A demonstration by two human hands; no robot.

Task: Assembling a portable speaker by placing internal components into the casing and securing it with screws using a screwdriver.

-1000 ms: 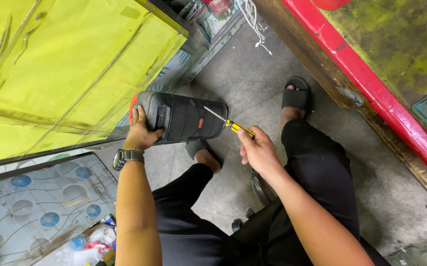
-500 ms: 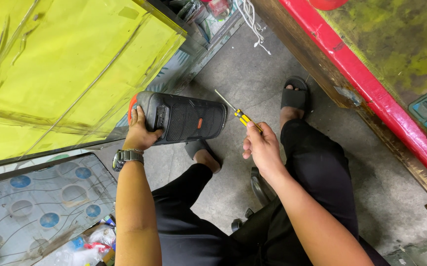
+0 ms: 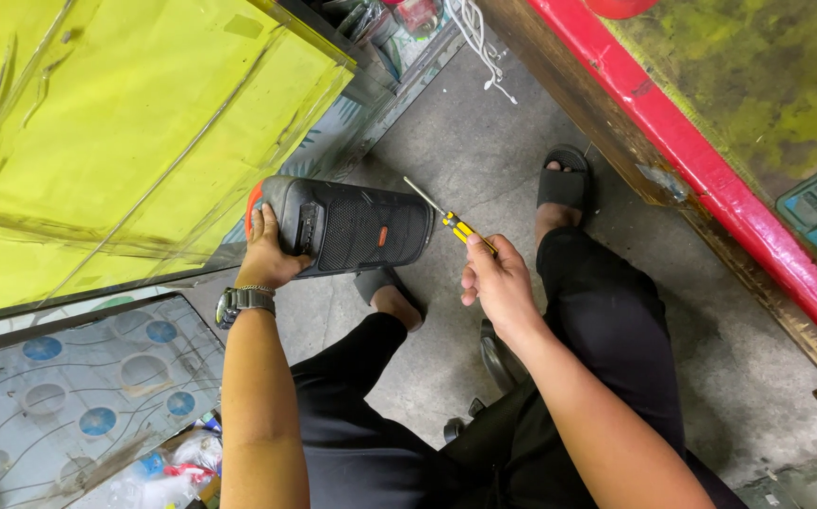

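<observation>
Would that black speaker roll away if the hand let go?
Probably: the speaker looks rounded and lies on its side, steadied only by the left hand. Its hard shell and mesh suggest it is stiff, and likely fairly heavy for its size.

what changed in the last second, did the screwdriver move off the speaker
Yes. The right hand drew the screwdriver back to the right, so its tip, which lay over the speaker, now points past the speaker's right end. The left hand has kept its grip on the speaker's left end, and the speaker has not moved.
</observation>
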